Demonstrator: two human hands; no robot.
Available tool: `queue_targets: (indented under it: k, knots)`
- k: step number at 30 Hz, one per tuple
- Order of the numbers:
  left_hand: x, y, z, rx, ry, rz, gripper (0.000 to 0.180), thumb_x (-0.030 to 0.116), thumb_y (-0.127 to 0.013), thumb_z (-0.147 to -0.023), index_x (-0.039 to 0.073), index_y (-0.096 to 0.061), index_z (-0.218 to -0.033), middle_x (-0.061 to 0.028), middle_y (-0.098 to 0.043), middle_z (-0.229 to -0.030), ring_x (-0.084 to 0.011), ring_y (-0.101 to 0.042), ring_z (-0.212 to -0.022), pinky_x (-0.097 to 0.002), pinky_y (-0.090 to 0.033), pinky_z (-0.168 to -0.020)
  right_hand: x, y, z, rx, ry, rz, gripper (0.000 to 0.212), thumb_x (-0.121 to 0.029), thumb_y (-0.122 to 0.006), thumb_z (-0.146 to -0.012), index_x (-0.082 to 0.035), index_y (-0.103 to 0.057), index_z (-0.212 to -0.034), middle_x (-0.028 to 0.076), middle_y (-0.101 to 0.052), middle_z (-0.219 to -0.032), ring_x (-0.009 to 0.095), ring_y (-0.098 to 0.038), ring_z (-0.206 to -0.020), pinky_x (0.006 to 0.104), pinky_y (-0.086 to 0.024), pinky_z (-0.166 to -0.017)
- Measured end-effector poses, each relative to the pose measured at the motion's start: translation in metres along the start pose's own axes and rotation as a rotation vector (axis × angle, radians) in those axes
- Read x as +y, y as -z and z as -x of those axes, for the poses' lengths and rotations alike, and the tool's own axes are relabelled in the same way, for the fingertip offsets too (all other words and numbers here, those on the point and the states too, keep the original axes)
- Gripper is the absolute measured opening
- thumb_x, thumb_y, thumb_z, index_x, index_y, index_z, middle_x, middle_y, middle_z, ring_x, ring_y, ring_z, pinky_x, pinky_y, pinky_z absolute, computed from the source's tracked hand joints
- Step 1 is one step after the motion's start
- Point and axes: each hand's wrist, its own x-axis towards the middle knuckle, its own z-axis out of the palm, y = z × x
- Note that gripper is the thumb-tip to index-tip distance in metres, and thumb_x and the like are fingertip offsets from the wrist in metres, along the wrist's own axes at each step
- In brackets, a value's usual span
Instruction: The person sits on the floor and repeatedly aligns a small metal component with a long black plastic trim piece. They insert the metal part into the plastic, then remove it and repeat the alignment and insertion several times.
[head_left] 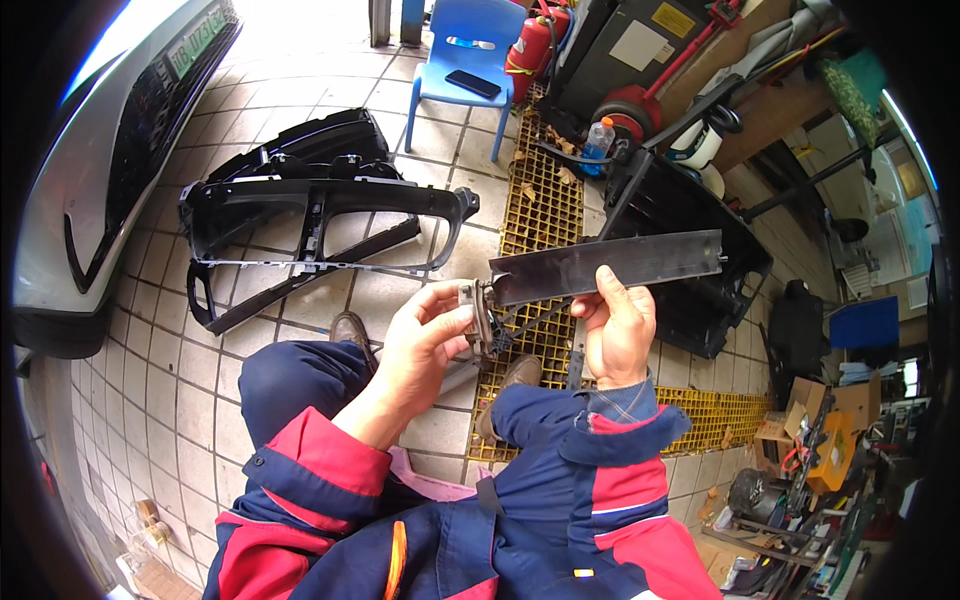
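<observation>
My left hand [420,335] is closed, thumb and fingers pinching a small dirty grey-brown mechanical piece [476,318], likely plastic or metal. Between the thumb and fingers of my right hand [615,325] is the lower edge of a long flat black flap [610,266], held nearly level. The flap's left end meets the small piece; whether the two are joined I cannot make out. Thin dark rods or cables [530,322] show below the flap. Ahead to the left, a black plastic frame [312,225] with two wide openings rests on the tiled floor.
A car's front corner [120,150] stands at left. Ahead are a blue chair [462,60] bearing a phone [473,83], and a red fire extinguisher [530,50]. Yellow floor grating [545,190] runs past a bottle [598,140] and a large black plastic part [690,300]. Boxes [800,425] clutter the right.
</observation>
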Motion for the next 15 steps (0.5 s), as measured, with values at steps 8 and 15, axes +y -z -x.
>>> queue_targets:
  k: [8, 15]
  knots:
    - [-0.006, -0.013, 0.003, -0.094, 0.037, 0.049, 0.062, 0.01, -0.075, -0.097, -0.002, -0.047, -0.151, -0.0115, -0.066, -0.122, -0.024, -0.071, -0.108, -0.0386, -0.061, -0.098, -0.011, 0.015, -0.01, 0.108, 0.216, -0.094, 0.009, -0.003, -0.066, -0.104, -0.005, -0.071, -0.111, 0.005, -0.073, -0.1, 0.014, -0.07, -0.079, 0.0252, -0.061, -0.063]
    - [-0.02, -0.004, -0.013, 0.016, 0.006, -0.381, 0.082, 0.011, -0.087, -0.087, 0.0, -0.045, -0.157, -0.0005, -0.061, -0.102, -0.0097, -0.064, -0.092, -0.0254, -0.054, -0.08, 0.011, 0.013, -0.009, 0.053, 0.129, -0.043, 0.011, -0.007, -0.066, -0.105, -0.005, -0.07, -0.115, 0.005, -0.074, -0.104, 0.013, -0.071, -0.082, 0.0262, -0.062, -0.064]
